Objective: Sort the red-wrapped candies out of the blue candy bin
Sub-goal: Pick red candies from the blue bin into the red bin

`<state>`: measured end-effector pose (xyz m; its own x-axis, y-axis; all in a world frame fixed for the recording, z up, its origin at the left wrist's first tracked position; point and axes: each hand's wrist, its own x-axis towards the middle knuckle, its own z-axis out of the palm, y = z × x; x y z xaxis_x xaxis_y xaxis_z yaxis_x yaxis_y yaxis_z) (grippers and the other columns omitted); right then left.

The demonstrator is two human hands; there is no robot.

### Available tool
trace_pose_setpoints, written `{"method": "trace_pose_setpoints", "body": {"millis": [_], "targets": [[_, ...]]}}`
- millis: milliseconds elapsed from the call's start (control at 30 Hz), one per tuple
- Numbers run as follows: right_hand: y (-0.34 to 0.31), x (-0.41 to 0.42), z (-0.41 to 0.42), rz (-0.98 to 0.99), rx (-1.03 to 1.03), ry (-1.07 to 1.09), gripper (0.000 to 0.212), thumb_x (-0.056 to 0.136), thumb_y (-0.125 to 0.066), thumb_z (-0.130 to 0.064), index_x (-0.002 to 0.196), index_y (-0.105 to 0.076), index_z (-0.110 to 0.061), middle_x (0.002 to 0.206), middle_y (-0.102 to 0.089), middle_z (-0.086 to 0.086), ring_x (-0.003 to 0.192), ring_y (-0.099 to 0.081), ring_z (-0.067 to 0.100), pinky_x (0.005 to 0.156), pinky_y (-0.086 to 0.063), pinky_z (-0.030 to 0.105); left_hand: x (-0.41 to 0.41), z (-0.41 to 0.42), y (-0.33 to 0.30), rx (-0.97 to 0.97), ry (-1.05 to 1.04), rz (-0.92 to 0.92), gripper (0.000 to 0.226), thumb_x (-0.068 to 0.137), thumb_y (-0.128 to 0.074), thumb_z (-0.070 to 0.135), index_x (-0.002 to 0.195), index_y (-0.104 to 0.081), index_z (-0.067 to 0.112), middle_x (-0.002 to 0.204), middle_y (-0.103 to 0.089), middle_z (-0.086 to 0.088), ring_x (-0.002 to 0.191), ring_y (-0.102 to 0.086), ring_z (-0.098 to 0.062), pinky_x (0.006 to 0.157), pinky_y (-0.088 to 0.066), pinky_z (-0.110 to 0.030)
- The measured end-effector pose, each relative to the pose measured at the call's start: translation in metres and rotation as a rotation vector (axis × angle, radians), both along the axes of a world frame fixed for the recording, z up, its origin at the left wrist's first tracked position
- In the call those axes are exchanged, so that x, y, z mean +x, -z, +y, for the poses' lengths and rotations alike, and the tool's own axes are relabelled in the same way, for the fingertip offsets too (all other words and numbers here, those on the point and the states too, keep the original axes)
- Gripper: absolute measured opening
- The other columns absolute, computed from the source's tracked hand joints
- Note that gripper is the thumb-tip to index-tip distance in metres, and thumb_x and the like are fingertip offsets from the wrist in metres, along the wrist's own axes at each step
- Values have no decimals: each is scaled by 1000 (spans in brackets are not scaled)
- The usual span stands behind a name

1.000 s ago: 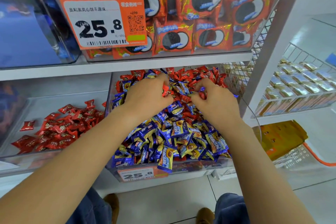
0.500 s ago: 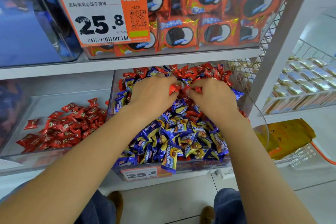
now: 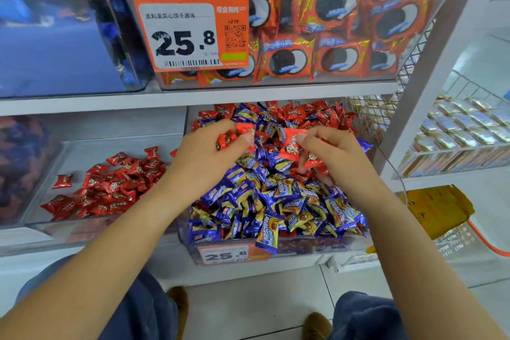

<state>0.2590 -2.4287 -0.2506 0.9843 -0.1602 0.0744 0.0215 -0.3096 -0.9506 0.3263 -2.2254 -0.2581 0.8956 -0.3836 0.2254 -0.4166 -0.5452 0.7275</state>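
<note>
Presently: left hand point(image 3: 212, 152) grips red candies point(image 3: 244, 131); right hand point(image 3: 328, 154) pinches red candy point(image 3: 292, 143). Red-candy bin point(image 3: 82, 146) lies leftward, just beside blue candy bin point(image 3: 303, 247); left hand nearer.

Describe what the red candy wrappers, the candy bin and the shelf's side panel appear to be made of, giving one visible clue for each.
Red candy wrappers: thin glossy plastic or foil film, judging by the crinkles and shine.
Candy bin: clear rigid plastic, probably acrylic; the blue candies show through its front wall.
Side panel: white wire mesh, likely coated metal; the grid lets the goods behind show through.
</note>
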Motion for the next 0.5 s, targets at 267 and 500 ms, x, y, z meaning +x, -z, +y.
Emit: {"method": "trace_pose_setpoints", "body": {"millis": [267, 500], "targets": [[-18, 26, 75, -8, -166, -211, 20, 95, -53, -31, 80, -57, -19, 78, -60, 24, 43, -37, 12, 42, -33, 20, 3, 86, -8, -238, -132, 308, 11, 91, -59, 35, 82, -64, 33, 74, -73, -4, 46, -55, -20, 38, -32, -20], [-15, 91, 180, 29, -631, -454, 30, 94, -53, -40, 100, -61, -12, 84, -57, 2, 82, -55, 20, 69, -38, 32, 51, 165, 19, -350, -297, 602, 28, 68, -73, 46, 89, -74, 27, 93, -73, -6, 78, -67, -19, 76, -50, -31]]}}
